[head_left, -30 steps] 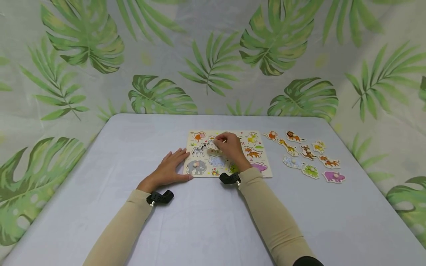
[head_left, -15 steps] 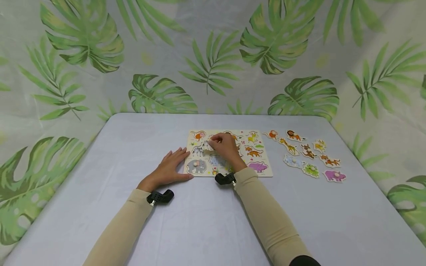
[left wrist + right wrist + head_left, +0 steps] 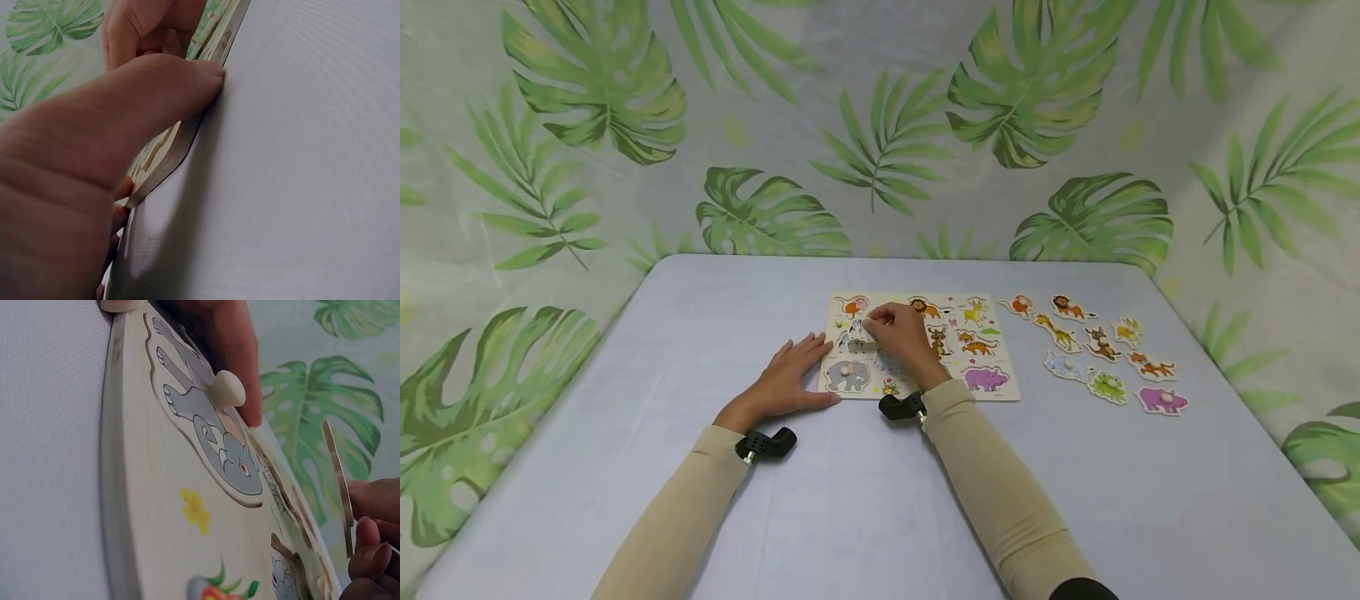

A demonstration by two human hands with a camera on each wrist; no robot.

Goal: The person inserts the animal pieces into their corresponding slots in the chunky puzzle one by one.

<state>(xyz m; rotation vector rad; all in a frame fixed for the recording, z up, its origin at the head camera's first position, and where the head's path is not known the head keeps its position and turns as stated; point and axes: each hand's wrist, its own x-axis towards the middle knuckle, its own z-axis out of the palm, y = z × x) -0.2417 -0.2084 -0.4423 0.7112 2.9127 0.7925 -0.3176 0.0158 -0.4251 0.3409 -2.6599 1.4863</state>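
A wooden animal peg puzzle board [image 3: 1009, 362] lies flat on the table. My left hand [image 3: 786, 379] rests at its left side, fingers spread and the thumb touching the front edge. Between thumb and fingertips my right hand [image 3: 906, 340] pinches a zebra puzzle piece [image 3: 858, 332], held over the printed zebra place. The right wrist view shows this piece edge-on [image 3: 338, 481], raised above the board. An elephant piece [image 3: 848, 375] with a round knob [image 3: 229, 389] sits in the board near my left hand. My right hand covers part of the board's middle.
Loose animal pieces lie right of the board, among them a lion [image 3: 1070, 307], a giraffe [image 3: 1057, 332], a frog [image 3: 1107, 386] and a purple hippo [image 3: 1162, 401]. A leaf-printed cloth [image 3: 880, 150] hangs behind the white-covered table [image 3: 820, 508].
My right hand has carried the zebra piece a little to the left, over the zebra place. The printed lion and kangaroo places have come into view. My left hand stays put.
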